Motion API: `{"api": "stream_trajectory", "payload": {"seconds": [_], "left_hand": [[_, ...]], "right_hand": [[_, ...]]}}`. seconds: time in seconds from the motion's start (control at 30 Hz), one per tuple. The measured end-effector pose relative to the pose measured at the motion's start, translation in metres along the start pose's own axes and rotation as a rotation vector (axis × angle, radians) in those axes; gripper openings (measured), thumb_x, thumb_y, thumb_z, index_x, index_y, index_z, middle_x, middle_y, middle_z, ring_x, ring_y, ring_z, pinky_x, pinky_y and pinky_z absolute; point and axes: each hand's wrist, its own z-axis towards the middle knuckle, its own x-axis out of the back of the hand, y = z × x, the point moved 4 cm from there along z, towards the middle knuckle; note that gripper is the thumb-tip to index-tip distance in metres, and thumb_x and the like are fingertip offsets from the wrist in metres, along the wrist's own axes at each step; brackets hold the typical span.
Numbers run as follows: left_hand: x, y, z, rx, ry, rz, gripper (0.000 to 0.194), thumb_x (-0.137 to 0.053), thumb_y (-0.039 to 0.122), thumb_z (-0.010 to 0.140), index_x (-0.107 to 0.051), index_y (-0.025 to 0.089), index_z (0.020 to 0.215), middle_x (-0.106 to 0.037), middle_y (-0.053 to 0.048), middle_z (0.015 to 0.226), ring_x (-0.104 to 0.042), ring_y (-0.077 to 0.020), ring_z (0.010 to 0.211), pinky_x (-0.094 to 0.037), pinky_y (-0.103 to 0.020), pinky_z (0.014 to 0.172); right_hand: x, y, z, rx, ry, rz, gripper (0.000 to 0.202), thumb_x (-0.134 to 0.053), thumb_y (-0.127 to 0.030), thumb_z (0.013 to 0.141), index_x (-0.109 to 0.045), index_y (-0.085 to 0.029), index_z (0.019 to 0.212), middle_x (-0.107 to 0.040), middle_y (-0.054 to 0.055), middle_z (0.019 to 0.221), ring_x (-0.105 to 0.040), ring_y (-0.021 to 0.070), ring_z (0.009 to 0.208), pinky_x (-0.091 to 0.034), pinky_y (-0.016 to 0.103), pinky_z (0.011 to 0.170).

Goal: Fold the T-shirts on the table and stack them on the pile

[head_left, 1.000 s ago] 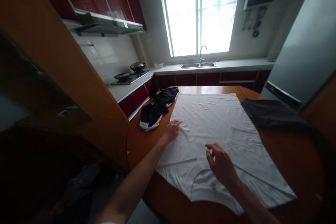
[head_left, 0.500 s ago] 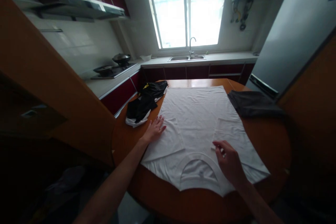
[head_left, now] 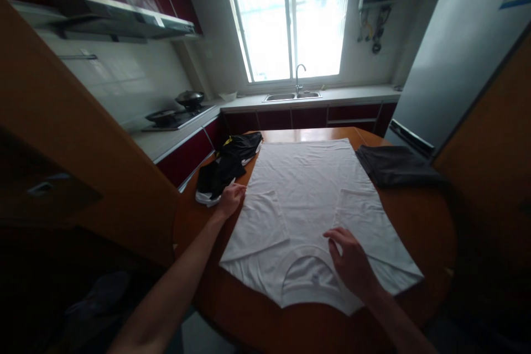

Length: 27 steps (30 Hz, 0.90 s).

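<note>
A white T-shirt (head_left: pixel 307 177) lies spread on the round wooden table, its collar toward me and both sleeves folded inward over the body. My left hand (head_left: pixel 231 200) is at the shirt's left side edge, beside the folded sleeve. Its fingers are drawn together in a pinch on the fabric edge. Over the shirt near the right sleeve's hem and the collar, my right hand (head_left: pixel 352 260) hovers or rests lightly. Thumb and fingers are apart there, with nothing seen between them.
Black clothing with white and yellow parts (head_left: pixel 224 168) lies bunched on the table's left. A folded dark grey garment (head_left: pixel 396 166) sits at the right. Beyond the wooden table (head_left: pixel 431 221) are a counter with a sink (head_left: pixel 292 96), a stove (head_left: pixel 178 118) and a fridge (head_left: pixel 448 61).
My left hand has gone from lying flat on the left sleeve to pinching at the shirt's side edge. My right hand has opened from a pinch at the right sleeve hem and shifted slightly left.
</note>
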Motion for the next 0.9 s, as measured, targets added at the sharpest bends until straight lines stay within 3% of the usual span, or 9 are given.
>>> {"api": "stream_trajectory", "payload": {"seconds": [0.1, 0.23, 0.37, 0.47, 0.63, 0.73, 0.83, 0.9], "left_hand": [[0.001, 0.019, -0.009, -0.079, -0.016, 0.008, 0.039, -0.043, 0.034, 0.095, -0.075, 0.018, 0.112, -0.071, -0.01, 0.114, -0.066, -0.0222, 0.11, -0.049, -0.037, 0.105], [-0.013, 0.041, -0.034, -0.212, -0.225, 0.177, 0.05, -0.037, 0.041, 0.102, -0.058, 0.021, 0.142, -0.055, -0.01, 0.148, -0.047, -0.0243, 0.14, -0.036, -0.044, 0.118], [-0.019, 0.028, -0.051, -0.072, -0.409, 0.382, 0.064, -0.03, 0.052, 0.103, -0.032, 0.02, 0.158, -0.03, -0.011, 0.163, -0.022, -0.0292, 0.153, -0.024, -0.058, 0.12], [-0.018, 0.028, -0.051, -0.031, -0.433, 0.399, 0.069, -0.03, 0.056, 0.103, -0.027, 0.018, 0.16, -0.021, -0.013, 0.166, -0.016, -0.0308, 0.155, -0.019, -0.061, 0.12], [-0.037, 0.07, -0.038, -0.215, -0.364, 0.294, 0.066, -0.025, 0.056, 0.104, -0.03, 0.02, 0.159, -0.027, -0.014, 0.165, -0.019, -0.0271, 0.154, -0.02, -0.055, 0.122], [-0.054, 0.085, -0.033, -0.204, -0.418, 0.283, 0.066, -0.027, 0.057, 0.104, -0.032, 0.021, 0.158, -0.025, -0.014, 0.165, -0.017, -0.0288, 0.155, -0.02, -0.055, 0.121], [-0.06, 0.086, -0.03, -0.131, -0.477, 0.296, 0.066, -0.031, 0.056, 0.103, -0.03, 0.021, 0.159, -0.019, -0.014, 0.166, -0.014, -0.0307, 0.155, -0.018, -0.057, 0.121], [-0.057, 0.088, -0.03, -0.116, -0.447, 0.298, 0.066, -0.031, 0.054, 0.104, -0.03, 0.019, 0.159, -0.019, -0.014, 0.167, -0.014, -0.0306, 0.155, -0.018, -0.058, 0.121]], "right_hand": [[-0.027, -0.04, 0.002, 0.087, -0.196, 0.029, 0.029, -0.046, -0.014, 0.094, -0.071, -0.02, 0.106, -0.07, 0.008, 0.108, -0.064, 0.0212, 0.103, -0.051, 0.035, 0.094], [-0.056, -0.078, 0.002, 0.237, -0.45, -0.015, 0.037, -0.049, -0.023, 0.099, -0.063, -0.021, 0.133, -0.062, 0.01, 0.138, -0.055, 0.0239, 0.128, -0.042, 0.042, 0.112], [-0.077, -0.084, -0.004, 0.315, -0.637, -0.068, 0.06, -0.05, -0.038, 0.101, -0.039, -0.015, 0.155, -0.036, 0.011, 0.161, -0.029, 0.0272, 0.151, -0.019, 0.051, 0.125], [-0.084, -0.078, -0.011, 0.307, -0.698, -0.098, 0.065, -0.049, -0.044, 0.101, -0.034, -0.014, 0.157, -0.03, 0.012, 0.163, -0.023, 0.0271, 0.153, -0.012, 0.053, 0.126], [-0.08, -0.078, -0.013, 0.293, -0.669, -0.115, 0.065, -0.046, -0.046, 0.102, -0.033, -0.015, 0.158, -0.027, 0.01, 0.164, -0.021, 0.0252, 0.154, -0.012, 0.053, 0.126], [-0.068, -0.073, -0.007, 0.266, -0.573, -0.156, 0.057, -0.043, -0.037, 0.102, -0.039, -0.016, 0.155, -0.033, 0.01, 0.162, -0.025, 0.0241, 0.152, -0.016, 0.051, 0.126], [-0.044, -0.042, 0.01, 0.14, -0.374, -0.231, 0.051, -0.038, -0.027, 0.101, -0.047, -0.014, 0.15, -0.04, 0.012, 0.159, -0.031, 0.0238, 0.15, -0.023, 0.05, 0.124], [-0.022, -0.008, 0.024, 0.02, -0.221, -0.286, 0.051, -0.035, -0.021, 0.099, -0.051, -0.011, 0.146, -0.045, 0.014, 0.155, -0.034, 0.0244, 0.149, -0.026, 0.05, 0.122]]}}
